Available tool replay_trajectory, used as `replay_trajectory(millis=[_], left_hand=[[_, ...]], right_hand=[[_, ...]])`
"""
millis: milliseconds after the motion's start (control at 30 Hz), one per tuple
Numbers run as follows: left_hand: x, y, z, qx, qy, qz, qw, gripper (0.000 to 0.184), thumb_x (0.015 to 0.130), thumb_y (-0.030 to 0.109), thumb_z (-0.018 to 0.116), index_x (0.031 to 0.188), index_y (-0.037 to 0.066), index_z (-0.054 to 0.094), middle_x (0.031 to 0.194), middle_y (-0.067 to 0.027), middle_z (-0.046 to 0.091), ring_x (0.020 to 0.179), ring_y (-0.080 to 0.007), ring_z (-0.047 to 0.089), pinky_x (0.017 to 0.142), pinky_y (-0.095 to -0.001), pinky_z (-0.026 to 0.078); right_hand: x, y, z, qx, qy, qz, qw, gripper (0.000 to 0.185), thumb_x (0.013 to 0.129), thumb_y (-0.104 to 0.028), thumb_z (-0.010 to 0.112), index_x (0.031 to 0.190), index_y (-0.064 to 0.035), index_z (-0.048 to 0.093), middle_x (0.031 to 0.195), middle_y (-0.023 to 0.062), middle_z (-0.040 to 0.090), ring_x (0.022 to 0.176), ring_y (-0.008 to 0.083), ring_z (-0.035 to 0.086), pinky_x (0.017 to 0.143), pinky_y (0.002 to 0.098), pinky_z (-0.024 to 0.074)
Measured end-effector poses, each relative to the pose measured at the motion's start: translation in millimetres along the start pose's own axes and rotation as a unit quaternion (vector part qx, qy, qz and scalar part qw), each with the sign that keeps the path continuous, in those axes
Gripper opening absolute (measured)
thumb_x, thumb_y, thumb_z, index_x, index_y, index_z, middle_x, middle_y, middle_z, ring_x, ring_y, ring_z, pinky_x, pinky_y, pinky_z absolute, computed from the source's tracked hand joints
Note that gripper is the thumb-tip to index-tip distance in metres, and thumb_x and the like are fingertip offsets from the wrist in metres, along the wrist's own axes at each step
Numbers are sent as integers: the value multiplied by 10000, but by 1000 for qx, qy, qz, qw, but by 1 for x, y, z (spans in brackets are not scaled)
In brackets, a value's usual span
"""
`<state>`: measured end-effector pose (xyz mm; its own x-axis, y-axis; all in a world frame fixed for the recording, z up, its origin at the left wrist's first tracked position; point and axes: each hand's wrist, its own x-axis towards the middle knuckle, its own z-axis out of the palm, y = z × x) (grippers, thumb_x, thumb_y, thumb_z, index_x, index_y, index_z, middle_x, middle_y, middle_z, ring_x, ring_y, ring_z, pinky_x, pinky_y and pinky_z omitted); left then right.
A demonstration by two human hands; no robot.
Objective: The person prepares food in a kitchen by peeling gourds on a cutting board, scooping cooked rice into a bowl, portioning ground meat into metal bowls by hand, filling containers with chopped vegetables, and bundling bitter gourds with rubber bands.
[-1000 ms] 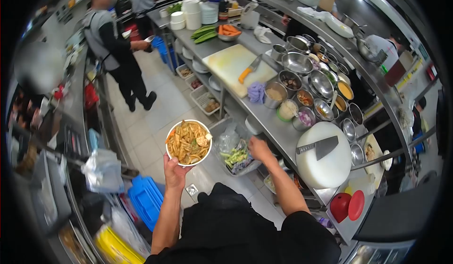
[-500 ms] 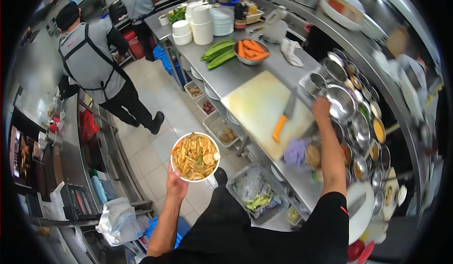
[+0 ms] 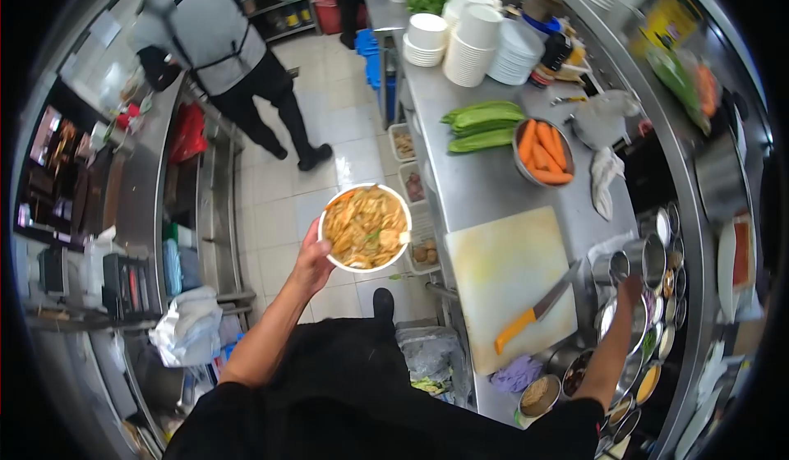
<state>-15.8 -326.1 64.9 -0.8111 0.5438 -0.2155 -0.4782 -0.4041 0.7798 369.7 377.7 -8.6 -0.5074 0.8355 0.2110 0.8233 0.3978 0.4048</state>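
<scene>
My left hand [image 3: 312, 259] is closed on the side of a white bowl [image 3: 405, 250] over the floor. Cooked food [image 3: 366, 226] in brown sauce, perhaps noodles or sliced pieces, fills it. On the right, my right hand [image 3: 629, 289] reaches among metal containers, beside a steel pot [image 3: 610, 268] and above a shiny steel bowl [image 3: 606, 319]. Its fingers are too small and hidden to read. Nearer me, a knife [image 3: 534, 314] with an orange handle lies on a white cutting board [image 3: 501, 255].
Long green vegetables [image 3: 485, 127], a bowl of carrots [image 3: 544, 152] and stacked white bowls [image 3: 472, 49] stand further along the steel counter [image 3: 460, 189]. A white cloth [image 3: 606, 182] lies near its back edge. A co-worker [image 3: 218, 45] stands ahead on the left. A bin [image 3: 436, 357] sits below the counter.
My view has turned, so the counter appears lower and further right. The bowl stays in my left hand. My right hand remains among the metal containers.
</scene>
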Motion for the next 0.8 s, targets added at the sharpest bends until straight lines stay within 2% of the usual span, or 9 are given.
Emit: replay_trajectory(millis=[67,100,167,200,267,333,467,533,800], left_hand=[[13,8,0,-2,-2,4,1000,777,719,272,676,1378,84,309,1319,-119,458,1229,-267,475,980,-461,447],[17,11,-3,-3,0,6,1000,766,721,261,674,1371,79,312,1307,-123,466,1212,-267,488,966,-463,458],[24,16,-9,-7,-2,6,1000,744,723,238,670,1357,70,319,1281,-131,481,1178,-267,516,938,-468,479],[26,19,-14,-14,-3,6,1000,739,724,229,667,1355,67,318,1271,-137,488,1169,-268,521,935,-468,481],[30,24,-23,-27,-14,5,1000,730,725,211,661,1349,59,314,1250,-150,500,1152,-270,532,929,-467,485],[29,30,-33,-29,-18,5,999,725,729,203,650,1347,53,301,1234,-161,508,1140,-273,539,911,-470,494],[21,46,-67,-33,-15,-5,999,726,728,211,656,1347,55,309,1221,-159,514,1124,-268,545,883,-456,507],[11,57,-91,-34,-8,-2,999,728,727,214,660,1348,58,315,1212,-158,518,1113,-263,548,871,-447,512],[-33,131,-204,-23,66,43,997,782,695,263,700,1353,64,327,1200,-182,491,1078,-266,549,851,-420,515]], right_hand=[[3,17,-23,29,23,-43,998,283,887,-209,448,984,-30,645,913,198,655,830,370,640,754,448,505],[1,15,-40,21,26,-18,999,268,882,-192,482,999,-14,645,932,206,656,831,365,643,751,429,508],[-15,-13,-118,150,-13,-21,988,247,852,-146,569,1023,13,648,951,209,660,825,342,648,750,386,508],[-40,-54,-190,282,-58,-49,957,250,827,-117,623,1032,24,652,950,204,665,816,323,650,753,362,504],[-83,-144,-286,472,-7,-144,870,351,757,-149,703,1062,17,652,913,157,667,774,256,642,729,359,517],[-121,-231,-362,546,-2,-214,810,289,768,-72,696,1042,15,661,840,130,656,741,203,625,697,318,517],[-175,-367,-464,590,38,-427,685,217,754,-58,719,958,2,676,747,115,639,658,225,629,590,317,510],[-195,-422,-499,551,87,-492,668,153,755,-66,713,896,-16,679,739,123,634,617,272,616,533,336,489],[-278,-582,-576,472,76,-637,605,78,750,-75,692,818,-43,672,656,97,588,570,292,589,495,380,459]])
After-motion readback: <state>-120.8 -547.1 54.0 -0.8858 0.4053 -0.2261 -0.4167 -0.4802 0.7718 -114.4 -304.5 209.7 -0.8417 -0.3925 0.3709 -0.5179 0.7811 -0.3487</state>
